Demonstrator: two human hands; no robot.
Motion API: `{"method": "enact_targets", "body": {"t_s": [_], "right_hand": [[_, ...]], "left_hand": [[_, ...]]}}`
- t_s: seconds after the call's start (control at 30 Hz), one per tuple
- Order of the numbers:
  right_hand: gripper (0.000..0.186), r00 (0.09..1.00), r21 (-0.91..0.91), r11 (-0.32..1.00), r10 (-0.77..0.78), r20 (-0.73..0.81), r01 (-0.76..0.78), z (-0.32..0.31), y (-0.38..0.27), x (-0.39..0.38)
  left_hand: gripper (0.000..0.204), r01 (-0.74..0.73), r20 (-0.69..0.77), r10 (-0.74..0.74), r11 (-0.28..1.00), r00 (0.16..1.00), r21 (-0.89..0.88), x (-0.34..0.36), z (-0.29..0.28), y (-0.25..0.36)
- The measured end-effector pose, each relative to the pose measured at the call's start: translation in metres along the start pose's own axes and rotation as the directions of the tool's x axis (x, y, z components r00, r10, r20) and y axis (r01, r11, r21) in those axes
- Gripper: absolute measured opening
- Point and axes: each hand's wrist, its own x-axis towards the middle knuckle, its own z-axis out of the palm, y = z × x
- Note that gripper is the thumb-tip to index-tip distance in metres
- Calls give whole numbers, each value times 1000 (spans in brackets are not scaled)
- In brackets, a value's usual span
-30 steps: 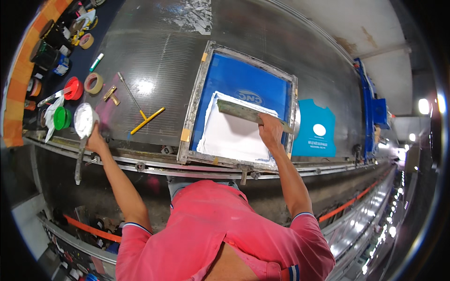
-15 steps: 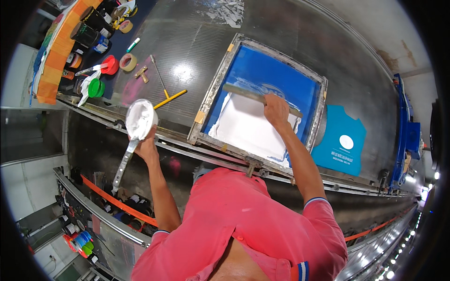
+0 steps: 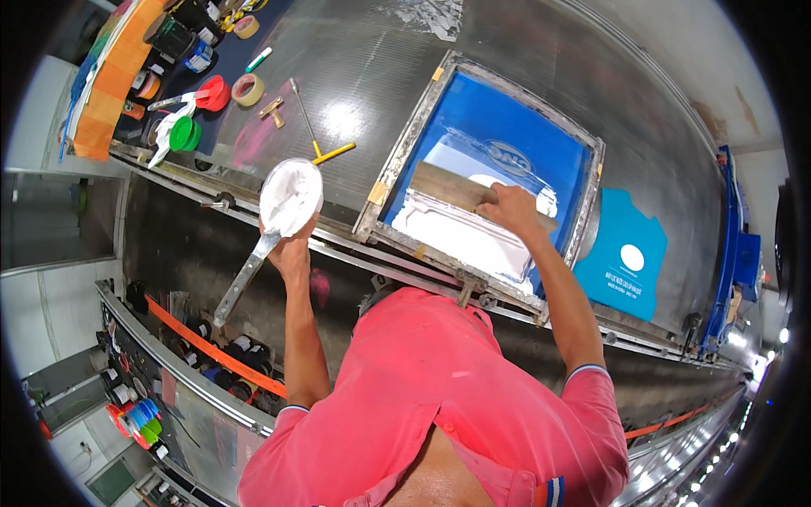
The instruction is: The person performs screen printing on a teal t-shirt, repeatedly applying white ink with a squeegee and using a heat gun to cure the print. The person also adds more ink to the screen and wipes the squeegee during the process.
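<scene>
A tub of white ink [image 3: 296,190] rests in my left hand [image 3: 292,252], whose fingers wrap round its underside. A metal spatula [image 3: 241,286] smeared with white sticks out over the tub's near rim. My right hand [image 3: 514,209] grips a long squeegee [image 3: 443,184], which lies tilted across a blue screen [image 3: 481,106] in a worn metal frame [image 3: 395,173]. Thick white ink [image 3: 460,241] spreads over the screen's near half, in front of the blade. Beyond the blade, an oval design shows on the mesh. To the frame's right lies a teal fabric piece [image 3: 617,283] with a white oval print.
On the long metal table [image 3: 338,80] lie a yellow-handled tool [image 3: 334,154], a tape roll [image 3: 247,89] and a marker [image 3: 258,59]. Red [image 3: 216,93] and green [image 3: 185,133] cups stand farther left, near dark ink jars. A rail [image 3: 389,269] runs along the near edge.
My right hand has drawn the squeegee toward me, baring more of the mesh and oval design behind it. The view has shifted, and the tub now appears farther right, nearer the frame.
</scene>
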Motion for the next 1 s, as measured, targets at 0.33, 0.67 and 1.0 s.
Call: {"method": "enact_targets", "body": {"t_s": [0.33,0.67,1.0], "right_hand": [[63,941,284,959,-93,326,-3,53,3,32],[56,876,368,930,-184,447,8,59,9,49],[50,972,768,640,-157,176,-35,-40,36,-30]], "left_hand": [[82,45,8,-45,999,999,29,-28,-11,9],[72,91,31,-95,992,995,91,-50,-15,-8],[73,152,317,-148,988,937,14,-63,1,3]]}}
